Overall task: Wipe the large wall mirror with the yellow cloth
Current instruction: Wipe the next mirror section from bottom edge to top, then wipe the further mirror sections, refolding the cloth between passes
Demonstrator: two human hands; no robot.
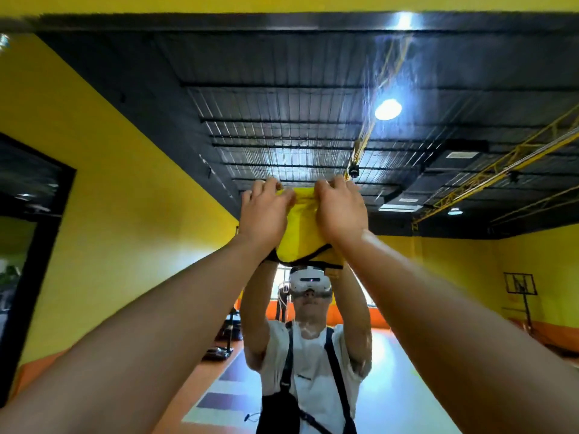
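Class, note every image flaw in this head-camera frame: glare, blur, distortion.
Head view: the ceiling lamp flares, streaking glare across the mirror. Head view: wide-angle distortion stretches both forearms. Head view: the upper edge is smeared, while the yellow cloth looks sharp.

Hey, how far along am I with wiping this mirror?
Early or midway, as far as I can tell. Done: no area reads as clearly wiped. In hand: your left hand and right hand grip the yellow cloth high on the mirror. Left: whitish streaks at the upper right, near the reflected lamp, plus the glass below.
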